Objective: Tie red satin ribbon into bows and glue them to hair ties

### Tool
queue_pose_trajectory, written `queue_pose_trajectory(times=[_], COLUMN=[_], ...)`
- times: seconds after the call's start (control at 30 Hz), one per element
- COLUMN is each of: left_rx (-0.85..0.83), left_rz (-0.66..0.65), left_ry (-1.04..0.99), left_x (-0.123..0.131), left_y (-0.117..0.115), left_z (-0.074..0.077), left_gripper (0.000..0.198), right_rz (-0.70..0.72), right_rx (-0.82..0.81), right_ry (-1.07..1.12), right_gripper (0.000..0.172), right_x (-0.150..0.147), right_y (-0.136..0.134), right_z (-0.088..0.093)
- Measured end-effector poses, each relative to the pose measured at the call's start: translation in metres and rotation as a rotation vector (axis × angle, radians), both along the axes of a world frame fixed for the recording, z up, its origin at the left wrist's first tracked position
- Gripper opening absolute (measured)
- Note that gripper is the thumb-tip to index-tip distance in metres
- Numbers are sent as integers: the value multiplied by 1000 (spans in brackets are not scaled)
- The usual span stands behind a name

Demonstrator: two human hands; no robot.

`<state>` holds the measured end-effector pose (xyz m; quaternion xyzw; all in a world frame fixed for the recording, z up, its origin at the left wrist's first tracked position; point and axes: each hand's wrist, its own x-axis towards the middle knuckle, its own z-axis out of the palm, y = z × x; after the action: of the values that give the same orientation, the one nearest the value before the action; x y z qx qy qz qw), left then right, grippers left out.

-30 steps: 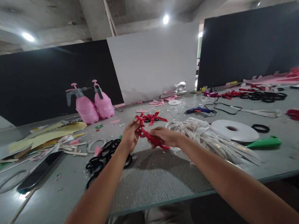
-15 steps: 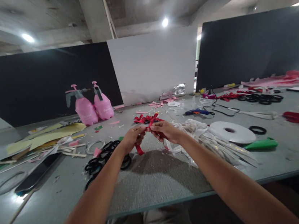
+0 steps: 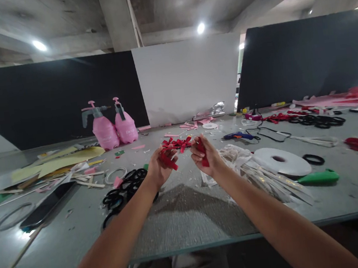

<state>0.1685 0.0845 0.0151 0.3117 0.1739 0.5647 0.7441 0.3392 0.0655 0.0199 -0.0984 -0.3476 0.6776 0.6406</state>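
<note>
Above the middle of the grey table (image 3: 183,220), my left hand (image 3: 159,167) pinches one end of a red ribbon (image 3: 168,160). My right hand (image 3: 207,158) grips the ribbon's other end a short way to the right, fingers closed around it. The stretch between the two hands is mostly hidden by my fingers. Just beyond my hands lies a small heap of finished red ribbon bows (image 3: 177,143). Several black rings (image 3: 125,188) lie to the left of my left wrist.
Two pink spray bottles (image 3: 115,129) stand at the back left. Yellow paper sheets (image 3: 58,162) and a dark phone (image 3: 47,205) lie left. A bundle of white strips (image 3: 258,172), a white tape roll (image 3: 282,160), a green tool (image 3: 318,177) and a blue glue gun (image 3: 238,135) lie right.
My hands came together on the red ribbon, then drew apart and rose slightly, each now holding a bunched end of it.
</note>
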Motion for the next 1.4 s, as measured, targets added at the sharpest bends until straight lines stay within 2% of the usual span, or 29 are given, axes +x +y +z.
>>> queue_pose_trajectory(times=[0.17,0.3,0.4,0.5,0.63,0.87,0.97,1.13,1.33,1.4], left_rx=[-23,29,66,90,112,122,101,36,31,26], left_rz=[13,2,20,80,122,93,65,55,-13,-11], left_ry=[-103,-60,-38,10,67,70,89,77,99,112], left_x=[1,5,7,8,7,8,8,7,4,4], left_y=[-4,-3,0,4,8,13,15,14,12,12], left_z=[2,0,-5,-10,-15,-24,-27,-27,-26,-27], left_gripper=[18,20,14,10,14,20,22,15,15,14], right_rz=[-114,-125,-215,-265,-274,-375,-349,-265,-355,-340], right_rx=[-49,28,86,91,105,178,164,138,227,266], right_ry=[-198,-427,-557,-561,-588,-679,-717,-676,-759,-792], right_gripper=[28,27,28,30,29,25,27,31,24,23], right_x=[-12,-22,-25,-25,-24,-19,-17,-15,-10,-9], right_y=[2,6,12,16,20,29,31,31,39,40], right_z=[-7,-14,-21,-27,-30,-30,-28,-23,-29,-31])
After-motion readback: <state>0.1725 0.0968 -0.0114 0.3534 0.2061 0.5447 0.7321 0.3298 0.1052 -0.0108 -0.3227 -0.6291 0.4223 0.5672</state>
